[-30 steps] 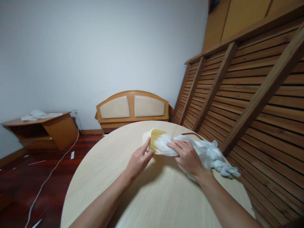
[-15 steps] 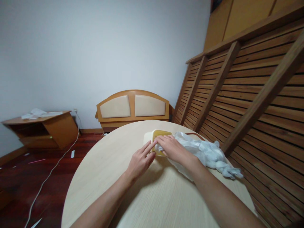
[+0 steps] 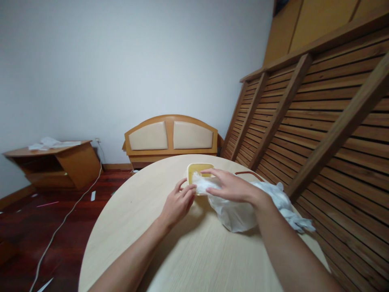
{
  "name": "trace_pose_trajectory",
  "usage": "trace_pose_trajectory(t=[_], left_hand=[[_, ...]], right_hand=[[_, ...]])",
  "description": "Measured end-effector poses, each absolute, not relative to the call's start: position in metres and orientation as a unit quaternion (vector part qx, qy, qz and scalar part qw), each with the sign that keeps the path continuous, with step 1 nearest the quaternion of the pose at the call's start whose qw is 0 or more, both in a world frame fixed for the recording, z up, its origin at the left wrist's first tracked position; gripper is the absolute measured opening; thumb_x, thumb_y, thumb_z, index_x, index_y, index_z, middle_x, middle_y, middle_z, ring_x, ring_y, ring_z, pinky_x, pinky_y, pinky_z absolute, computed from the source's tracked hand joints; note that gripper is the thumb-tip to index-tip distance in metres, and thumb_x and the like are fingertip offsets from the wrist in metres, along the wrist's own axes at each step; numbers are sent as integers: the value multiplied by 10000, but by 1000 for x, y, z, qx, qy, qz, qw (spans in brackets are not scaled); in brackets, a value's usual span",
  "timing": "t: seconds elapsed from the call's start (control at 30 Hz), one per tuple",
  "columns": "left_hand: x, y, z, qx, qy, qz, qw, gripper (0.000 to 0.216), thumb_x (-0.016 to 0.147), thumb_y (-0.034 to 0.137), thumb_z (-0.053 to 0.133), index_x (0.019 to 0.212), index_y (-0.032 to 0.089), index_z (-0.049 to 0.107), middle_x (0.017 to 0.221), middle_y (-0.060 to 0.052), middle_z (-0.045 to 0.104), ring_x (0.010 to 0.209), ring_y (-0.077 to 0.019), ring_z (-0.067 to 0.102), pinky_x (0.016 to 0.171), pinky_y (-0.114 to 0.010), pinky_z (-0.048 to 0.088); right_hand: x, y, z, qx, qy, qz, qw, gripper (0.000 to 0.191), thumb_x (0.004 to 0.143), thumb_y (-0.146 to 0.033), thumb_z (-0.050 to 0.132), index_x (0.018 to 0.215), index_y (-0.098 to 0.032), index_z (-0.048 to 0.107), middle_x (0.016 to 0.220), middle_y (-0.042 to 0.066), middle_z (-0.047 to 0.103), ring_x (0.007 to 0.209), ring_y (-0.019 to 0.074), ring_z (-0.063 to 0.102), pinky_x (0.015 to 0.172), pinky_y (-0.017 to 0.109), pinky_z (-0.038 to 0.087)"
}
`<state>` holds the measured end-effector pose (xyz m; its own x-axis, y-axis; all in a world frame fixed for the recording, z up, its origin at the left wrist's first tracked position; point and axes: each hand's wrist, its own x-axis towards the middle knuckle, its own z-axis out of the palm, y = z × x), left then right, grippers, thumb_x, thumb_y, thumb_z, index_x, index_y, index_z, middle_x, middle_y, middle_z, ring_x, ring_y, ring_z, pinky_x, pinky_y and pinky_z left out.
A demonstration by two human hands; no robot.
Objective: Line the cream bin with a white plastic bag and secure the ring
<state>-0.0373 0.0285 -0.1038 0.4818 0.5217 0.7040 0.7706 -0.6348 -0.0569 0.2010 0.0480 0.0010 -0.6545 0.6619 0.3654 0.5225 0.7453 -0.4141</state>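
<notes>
Broadly, a plain white wall (image 3: 136,61) fills the background, and a big slatted wooden frame (image 3: 304,125) leans along the right side, below a wooden cupboard (image 3: 322,24) in the upper corner. In front of the person stands a pale round table (image 3: 127,235), over a dark reddish wood floor (image 3: 73,255) that shows on the left. Beyond the table's far edge is an arched wooden headboard (image 3: 169,134) with two cream padded panels. Against the wall at far left sits a low wooden cabinet (image 3: 77,162), with crumpled white sheets (image 3: 50,142) on top. Both bare forearms reach across the table from the near side. On the table's right half lies a translucent white plastic bag (image 3: 237,217), partly hidden by the right arm, its twisted end near the table's edge. The right hand (image 3: 227,184) is above the bag, thumb and fingers spread apart on either side of a bunch of white plastic (image 3: 199,181); whether they grip it cannot be told. The left hand (image 3: 178,205) has bent fingers gripping the left edge of a small yellow-lined tub (image 3: 199,167), which is toward the far middle of the table. The bunch of plastic is at the tub's mouth, covering part of its yellow inside. Behind the right hand, a thin brown curved strip (image 3: 251,173) lies on the table. A pale cord (image 3: 65,221) trails over the floor, near a small white slip (image 3: 93,196).
</notes>
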Motion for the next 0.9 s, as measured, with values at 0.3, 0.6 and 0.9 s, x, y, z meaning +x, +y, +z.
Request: trace_pose_trajectory(t=[0.3, 0.6, 0.9], left_hand=[[-48, 37, -104, -810, -411, -376, 185, 92, 973, 168, 556, 1021, 223, 613, 1192, -39, 720, 1267, -289, 520, 1023, -495, 556], [-44, 37, -104, -806, -401, -389, 197, 89, 968, 164, 564, 1018, 218, 615, 1173, -47, 721, 1233, -294, 552, 1009, -502, 563], [-45, 38, -107, -804, -402, -396, 184, 125, 950, 151, 580, 1038, 224, 632, 1235, -52, 694, 1292, -290, 535, 1010, -490, 570]], right_hand=[[256, 49, 19, -438, -866, 164, 174, 438, 668, -520, 813, 963, -224, 680, 966, 32, 705, 850, 238, 634, 710, 310, 470], [230, 17, 23, -464, -880, 87, 59, 431, 591, -316, 847, 843, -222, 510, 895, 20, 635, 866, 237, 580, 731, 306, 386], [220, 23, 24, -485, -858, 147, 85, 113, 749, -106, 634, 761, -195, 567, 690, 2, 650, 620, 146, 577, 557, 257, 332]])
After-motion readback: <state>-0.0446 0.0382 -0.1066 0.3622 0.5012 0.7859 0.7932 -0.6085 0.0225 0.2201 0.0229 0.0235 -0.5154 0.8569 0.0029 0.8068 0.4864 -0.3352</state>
